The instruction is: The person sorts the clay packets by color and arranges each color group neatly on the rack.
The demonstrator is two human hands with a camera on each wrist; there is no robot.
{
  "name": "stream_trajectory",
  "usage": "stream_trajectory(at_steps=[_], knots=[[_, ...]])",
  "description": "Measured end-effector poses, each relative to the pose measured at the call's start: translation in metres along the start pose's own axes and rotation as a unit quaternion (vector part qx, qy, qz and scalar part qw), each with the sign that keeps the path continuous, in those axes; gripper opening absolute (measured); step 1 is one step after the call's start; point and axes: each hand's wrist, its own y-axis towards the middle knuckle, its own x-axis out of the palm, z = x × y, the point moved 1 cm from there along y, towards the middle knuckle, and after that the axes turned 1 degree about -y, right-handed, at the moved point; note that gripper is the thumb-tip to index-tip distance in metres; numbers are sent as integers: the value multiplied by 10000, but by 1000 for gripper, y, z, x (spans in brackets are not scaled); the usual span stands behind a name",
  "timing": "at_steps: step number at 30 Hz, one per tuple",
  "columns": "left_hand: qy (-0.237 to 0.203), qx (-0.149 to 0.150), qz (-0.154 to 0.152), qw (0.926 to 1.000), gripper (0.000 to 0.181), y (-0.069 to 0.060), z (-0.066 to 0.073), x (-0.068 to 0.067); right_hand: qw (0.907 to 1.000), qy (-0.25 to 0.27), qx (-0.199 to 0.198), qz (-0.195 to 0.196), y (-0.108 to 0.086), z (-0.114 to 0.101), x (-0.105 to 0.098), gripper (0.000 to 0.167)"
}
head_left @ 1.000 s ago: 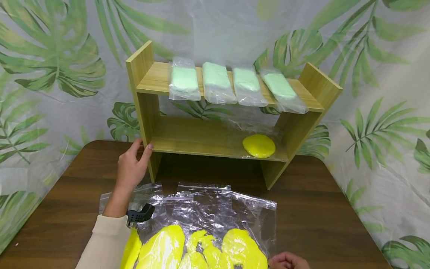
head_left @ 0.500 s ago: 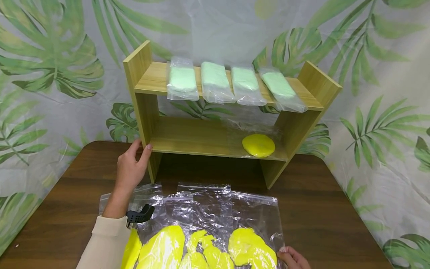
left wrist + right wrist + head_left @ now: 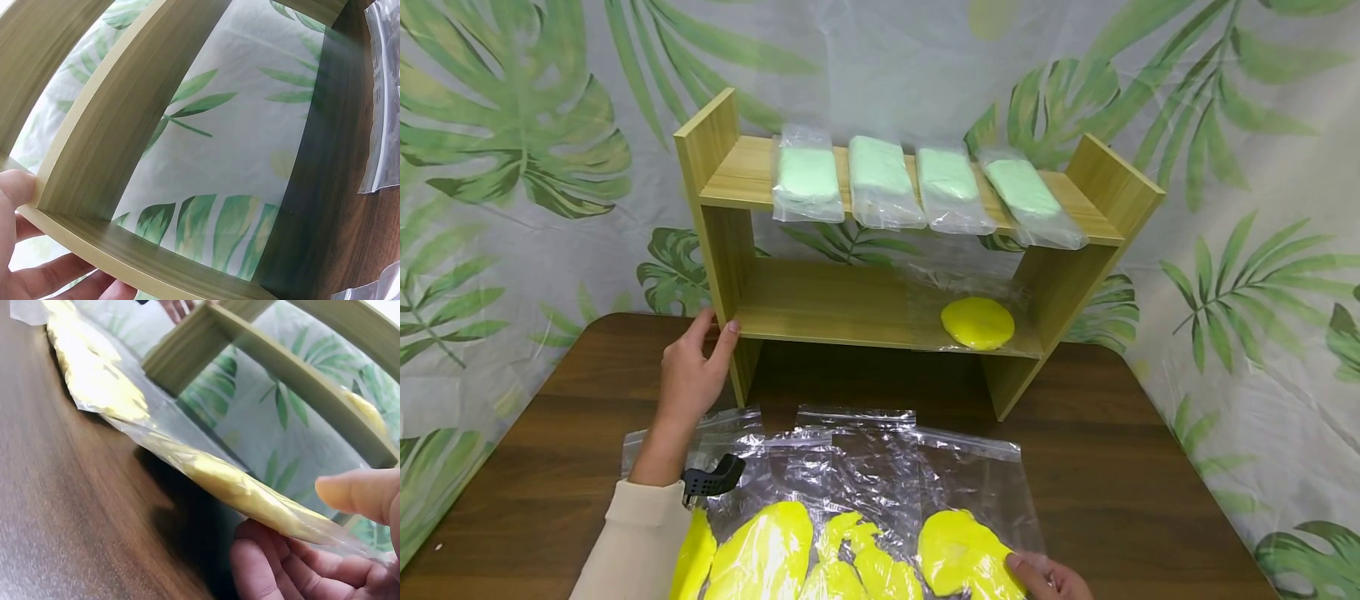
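My left hand (image 3: 694,367) grips the left side panel of a wooden shelf (image 3: 820,304), with the thumb at the middle board's front corner. In the left wrist view the other fingers (image 3: 53,278) wrap the panel's outer side. At the bottom right, my right hand (image 3: 1051,577) holds the right edge of a clear zip bag (image 3: 970,483) containing a flattened yellow, dough-like mass (image 3: 958,550). The right wrist view shows curled fingers (image 3: 259,562) beneath the bag and the thumb (image 3: 356,490) above it. That bag's edge is lifted off the table.
Several more zip bags with yellow masses (image 3: 763,542) lie overlapping to its left on the dark wooden table (image 3: 1120,483). The middle board bears one bagged yellow disc (image 3: 977,323). Several bagged pale green slabs (image 3: 880,167) lie along the top board. A leaf-print cloth (image 3: 1247,167) hangs behind.
The right-hand bag has shifted right, away from its neighbour, and my right hand's thumb has come over the yellow mass's edge. My left hand stays on the shelf panel.
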Motion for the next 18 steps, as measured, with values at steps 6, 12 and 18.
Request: stream_trajectory(at_steps=[6, 12, 18], knots=[[3, -8, -4, 10000, 37, 0, 0, 0, 9996, 39, -155, -231, -1, -1, -1, 66], [30, -9, -4, 10000, 37, -1, 0, 0, 9973, 49, -218, -699, -1, -3, -3, 81], [46, 11, 31, 10000, 37, 0, -1, 0, 9970, 62, -112, -760, -1, -2, -4, 75]])
